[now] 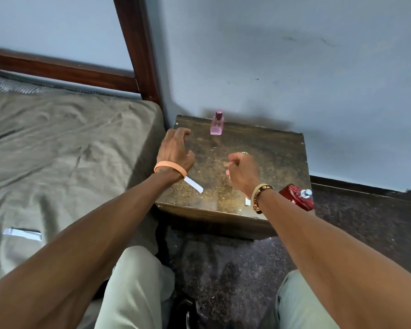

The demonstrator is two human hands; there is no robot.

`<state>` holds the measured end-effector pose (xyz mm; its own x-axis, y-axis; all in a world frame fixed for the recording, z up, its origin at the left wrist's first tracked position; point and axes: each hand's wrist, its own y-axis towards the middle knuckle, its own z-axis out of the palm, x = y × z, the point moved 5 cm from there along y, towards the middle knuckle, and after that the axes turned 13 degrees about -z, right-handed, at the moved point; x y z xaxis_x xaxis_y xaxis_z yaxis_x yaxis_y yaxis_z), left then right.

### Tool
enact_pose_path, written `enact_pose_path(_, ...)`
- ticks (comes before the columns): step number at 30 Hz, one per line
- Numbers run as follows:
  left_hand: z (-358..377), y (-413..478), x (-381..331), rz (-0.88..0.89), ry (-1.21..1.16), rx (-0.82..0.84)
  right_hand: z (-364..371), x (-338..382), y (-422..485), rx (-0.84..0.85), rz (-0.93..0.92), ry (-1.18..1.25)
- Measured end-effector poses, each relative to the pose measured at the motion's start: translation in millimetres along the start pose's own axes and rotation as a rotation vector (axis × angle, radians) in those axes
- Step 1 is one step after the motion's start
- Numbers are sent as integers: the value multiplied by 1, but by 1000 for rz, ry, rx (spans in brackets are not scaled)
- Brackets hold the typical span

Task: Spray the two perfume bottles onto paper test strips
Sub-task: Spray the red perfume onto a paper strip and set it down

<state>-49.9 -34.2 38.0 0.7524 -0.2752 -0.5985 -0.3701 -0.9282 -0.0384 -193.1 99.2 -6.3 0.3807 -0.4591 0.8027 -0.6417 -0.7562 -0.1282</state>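
Observation:
A small pink perfume bottle (217, 123) with a dark pink cap stands upright at the back edge of the worn wooden side table (278, 148). A red perfume bottle (294, 197) with a silver sprayer lies at the table's front right corner, behind my right wrist. One white paper strip (195, 185) lies on the table, partly under my left wrist. A second strip (247, 201) shows only as a small piece beside my right wrist. My left hand (176, 150) hovers over the table's left side, fingers loosely curled and holding nothing. My right hand (242, 169) is curled into a fist above the table's middle, with nothing visible in it.
A bed with a wrinkled grey-green sheet (57, 150) adjoins the table on the left, and another white strip (22, 233) lies on it. A dark wooden bedpost (138, 51) rises behind. The wall runs close behind the table. My knees are below, over dark carpet (223, 269).

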Motion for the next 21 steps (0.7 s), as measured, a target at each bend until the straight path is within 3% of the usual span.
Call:
enact_pose_path(7,39,-32,-52,122,18,163,-43,-19,-19,-129,74,62)
enact_pose_path(21,141,-63,-96,99,182,436,-55,-42,-34,-354,150,192)
